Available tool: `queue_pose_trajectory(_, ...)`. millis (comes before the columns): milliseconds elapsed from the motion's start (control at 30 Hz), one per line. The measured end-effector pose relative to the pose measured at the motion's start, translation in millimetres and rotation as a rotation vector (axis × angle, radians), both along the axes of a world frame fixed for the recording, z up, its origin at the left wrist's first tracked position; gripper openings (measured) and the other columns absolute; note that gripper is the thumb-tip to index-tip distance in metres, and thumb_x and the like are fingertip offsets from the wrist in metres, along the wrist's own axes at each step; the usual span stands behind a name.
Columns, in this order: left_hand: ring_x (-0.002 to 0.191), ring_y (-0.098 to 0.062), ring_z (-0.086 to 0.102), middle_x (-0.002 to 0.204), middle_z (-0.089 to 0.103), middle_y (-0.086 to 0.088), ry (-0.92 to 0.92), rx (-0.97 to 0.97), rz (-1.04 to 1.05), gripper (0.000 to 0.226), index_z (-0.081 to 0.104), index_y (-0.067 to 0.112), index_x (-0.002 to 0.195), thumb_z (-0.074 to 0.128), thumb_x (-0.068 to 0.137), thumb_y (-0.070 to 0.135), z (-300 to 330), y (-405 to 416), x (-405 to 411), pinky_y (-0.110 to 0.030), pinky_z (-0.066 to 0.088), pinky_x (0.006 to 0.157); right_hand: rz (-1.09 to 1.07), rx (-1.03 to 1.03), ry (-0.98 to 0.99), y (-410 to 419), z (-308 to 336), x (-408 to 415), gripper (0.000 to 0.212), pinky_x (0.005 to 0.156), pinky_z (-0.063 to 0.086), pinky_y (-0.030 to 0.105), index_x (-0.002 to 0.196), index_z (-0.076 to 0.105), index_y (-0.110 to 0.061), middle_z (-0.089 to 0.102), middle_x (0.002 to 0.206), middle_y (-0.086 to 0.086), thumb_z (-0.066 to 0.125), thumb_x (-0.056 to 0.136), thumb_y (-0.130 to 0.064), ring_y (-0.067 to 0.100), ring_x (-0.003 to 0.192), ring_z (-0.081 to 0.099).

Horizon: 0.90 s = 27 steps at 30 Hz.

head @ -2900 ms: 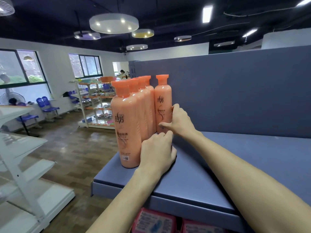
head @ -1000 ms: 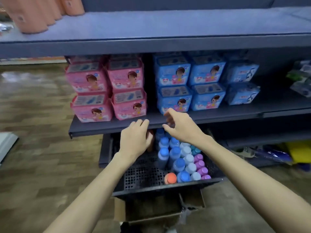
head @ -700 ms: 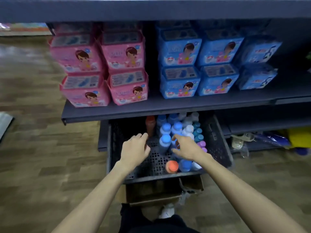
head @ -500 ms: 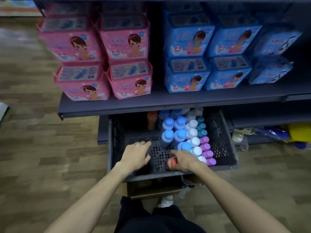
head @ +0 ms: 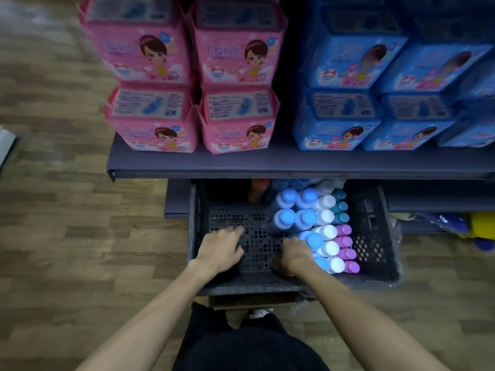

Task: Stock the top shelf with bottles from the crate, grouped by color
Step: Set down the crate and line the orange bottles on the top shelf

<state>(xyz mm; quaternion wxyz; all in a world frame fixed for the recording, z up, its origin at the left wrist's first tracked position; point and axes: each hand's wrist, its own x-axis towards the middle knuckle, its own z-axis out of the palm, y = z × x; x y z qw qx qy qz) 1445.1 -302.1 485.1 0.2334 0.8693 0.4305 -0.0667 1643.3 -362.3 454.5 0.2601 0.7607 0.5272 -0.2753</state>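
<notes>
bottles (head: 316,226) upright, packed along crate (head: 375,236) right side | one orange bottle (head: 257,190) at far edge | right hand (head: 296,257) curled at near edge, contents hidden | left hand (head: 222,249) relaxed, empty | risk: lifting may topple tight-packed neighbours

Crate (head: 375,245): black, perforated grid.
Bottle caps: blue (head: 287,216), white (head: 327,217), teal (head: 340,207), purple (head: 344,230), one orange (head: 258,186).
Packs: pink (head: 235,121), blue (head: 334,121), cartoon girl print.
Shelf (head: 267,163): dark grey.
Floor (head: 67,210): brown wood-plank pattern.
</notes>
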Motion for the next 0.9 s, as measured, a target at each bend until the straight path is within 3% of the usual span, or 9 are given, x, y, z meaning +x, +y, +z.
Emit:
queue_pose_trajectory(300,0.087,-0.024,0.062,0.100,0.062,-0.001,-0.021,-0.070,0.013,0.030,0.051,0.019,0.120,0.049,0.092,0.030,-10,-12,12,-0.038,0.054,0.065,-0.148,0.067,-0.009,-6,-7,-9,0.029,0.089,0.051,0.035,0.121,0.057,-0.010,0.064,0.124,0.010,0.057,0.092,-0.014,0.027,0.115,0.062)
queue_pose_trajectory(467,0.087,-0.026,0.061,0.098,0.062,-0.003,0.009,-0.091,-0.018,0.020,0.051,0.018,0.107,0.050,0.092,0.030,-10,-19,14,-0.036,0.049,0.066,-0.267,0.130,0.064,-17,-11,-3,0.029,0.083,0.051,0.036,0.118,0.052,-0.013,0.064,0.119,0.011,0.058,0.092,-0.025,0.032,0.109,0.062)
queue_pose_trajectory(633,0.084,-0.026,0.061,0.095,0.060,-0.002,0.016,-0.078,-0.043,0.016,0.050,0.017,0.102,0.049,0.092,0.030,-2,-25,19,-0.034,0.044,0.061,-0.242,0.122,0.111,-17,-8,-2,0.030,0.087,0.050,0.036,0.122,0.052,-0.011,0.059,0.125,0.013,0.056,0.093,-0.021,0.031,0.114,0.061)
queue_pose_trajectory(833,0.083,-0.023,0.061,0.093,0.061,0.000,-0.013,-0.030,-0.023,0.015,0.051,0.020,0.102,0.048,0.092,0.030,16,-19,18,-0.037,0.051,0.065,-0.221,0.290,0.269,-19,28,9,0.011,0.074,0.044,0.034,0.094,0.052,-0.013,0.066,0.105,0.014,0.057,0.085,-0.017,0.033,0.098,0.063)
queue_pose_trajectory(900,0.084,-0.023,0.061,0.095,0.061,0.001,-0.024,-0.025,-0.015,0.018,0.051,0.021,0.105,0.049,0.091,0.032,23,-17,18,-0.036,0.051,0.066,-0.203,0.343,0.326,-19,48,17,0.019,0.072,0.043,0.030,0.093,0.052,-0.014,0.065,0.098,0.009,0.065,0.079,-0.017,0.029,0.093,0.061)
